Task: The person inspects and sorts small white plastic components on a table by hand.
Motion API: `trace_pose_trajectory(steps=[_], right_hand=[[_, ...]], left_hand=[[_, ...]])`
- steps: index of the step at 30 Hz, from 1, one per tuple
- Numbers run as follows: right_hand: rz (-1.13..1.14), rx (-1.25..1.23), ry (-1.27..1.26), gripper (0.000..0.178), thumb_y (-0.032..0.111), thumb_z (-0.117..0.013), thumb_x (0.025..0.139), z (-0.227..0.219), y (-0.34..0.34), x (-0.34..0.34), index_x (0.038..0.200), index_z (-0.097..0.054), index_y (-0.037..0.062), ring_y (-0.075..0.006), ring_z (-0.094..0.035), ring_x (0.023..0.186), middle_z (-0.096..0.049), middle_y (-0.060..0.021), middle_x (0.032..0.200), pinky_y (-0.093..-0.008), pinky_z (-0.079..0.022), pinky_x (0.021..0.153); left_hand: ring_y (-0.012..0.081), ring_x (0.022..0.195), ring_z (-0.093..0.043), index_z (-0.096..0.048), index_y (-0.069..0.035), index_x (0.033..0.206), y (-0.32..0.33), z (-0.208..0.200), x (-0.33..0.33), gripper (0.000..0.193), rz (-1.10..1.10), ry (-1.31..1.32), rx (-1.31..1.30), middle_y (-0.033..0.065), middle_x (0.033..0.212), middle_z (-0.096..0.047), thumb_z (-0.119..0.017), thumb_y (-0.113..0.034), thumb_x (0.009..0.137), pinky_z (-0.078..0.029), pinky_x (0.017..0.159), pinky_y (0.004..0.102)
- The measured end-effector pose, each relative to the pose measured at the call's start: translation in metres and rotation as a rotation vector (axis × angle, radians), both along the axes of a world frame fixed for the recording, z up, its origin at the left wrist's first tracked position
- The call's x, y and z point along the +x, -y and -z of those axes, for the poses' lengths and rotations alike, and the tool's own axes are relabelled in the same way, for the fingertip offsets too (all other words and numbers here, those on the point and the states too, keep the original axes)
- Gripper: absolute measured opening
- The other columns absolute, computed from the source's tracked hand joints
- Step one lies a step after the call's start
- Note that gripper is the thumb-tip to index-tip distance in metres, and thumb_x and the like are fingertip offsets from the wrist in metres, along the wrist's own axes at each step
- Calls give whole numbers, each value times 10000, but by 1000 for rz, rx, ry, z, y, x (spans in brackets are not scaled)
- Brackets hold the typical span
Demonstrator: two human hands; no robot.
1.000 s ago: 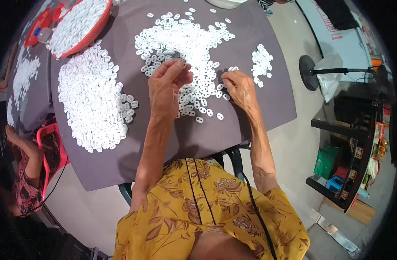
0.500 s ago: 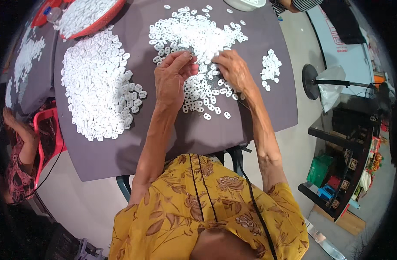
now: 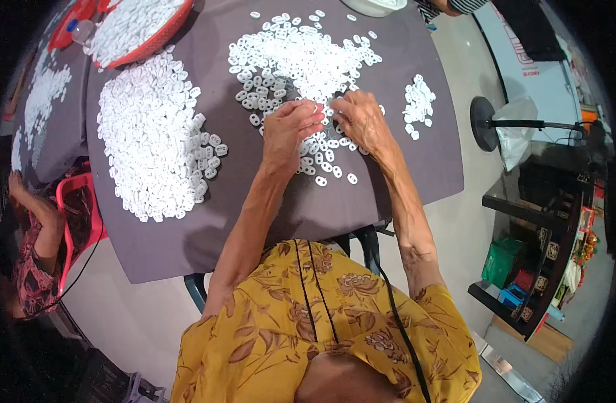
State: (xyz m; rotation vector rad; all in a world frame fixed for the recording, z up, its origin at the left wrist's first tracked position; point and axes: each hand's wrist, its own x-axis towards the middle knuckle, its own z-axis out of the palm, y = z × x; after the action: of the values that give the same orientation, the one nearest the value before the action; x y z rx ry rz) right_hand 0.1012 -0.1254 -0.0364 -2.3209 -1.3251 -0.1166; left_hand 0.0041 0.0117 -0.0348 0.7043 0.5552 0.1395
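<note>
Small white plastic pieces lie in heaps on a grey-purple table (image 3: 254,208). My left hand (image 3: 288,131) and my right hand (image 3: 359,121) rest side by side at the near edge of the middle heap (image 3: 301,57), fingertips curled down among the loose pieces. Whether either hand pinches a piece is hidden by the fingers. A big dense heap (image 3: 153,134) lies to the left of my left hand, and a small heap (image 3: 417,102) lies to the right of my right hand. A few single pieces (image 3: 335,171) are scattered just below my hands.
A red basket (image 3: 136,27) full of white pieces stands at the back left. Another person (image 3: 32,248) in a patterned top sits at the left by a red chair. A white bowl (image 3: 375,5) is at the back edge. A fan stand (image 3: 486,124) and a shelf (image 3: 536,255) stand at the right.
Both hands have drawn closer together at the near edge of the middle heap. The view has shifted, so the table sits lower and more to the right in the picture.
</note>
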Motion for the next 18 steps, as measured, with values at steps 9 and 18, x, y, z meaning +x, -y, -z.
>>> trace_pose_trajectory(steps=[9,18], right_hand=[[306,278,-942,82,21,-648,692,-39,8,-12,724,-572,16,-49,-475,638,-517,34,632,-230,-375,545],[74,268,-299,125,-9,-603,669,-89,-1,-28,794,-609,1,-157,-523,618,-558,-64,680,-275,-405,533]], left_hand=[[174,778,-612,-546,34,949,-1,-20,-3,197,36,57,87,129,885,-609,-571,-114,821,-505,696,261],[112,752,-587,-586,37,912,10,-52,-12,176,36,280,260,72,841,-618,-582,-117,825,-480,699,238]])
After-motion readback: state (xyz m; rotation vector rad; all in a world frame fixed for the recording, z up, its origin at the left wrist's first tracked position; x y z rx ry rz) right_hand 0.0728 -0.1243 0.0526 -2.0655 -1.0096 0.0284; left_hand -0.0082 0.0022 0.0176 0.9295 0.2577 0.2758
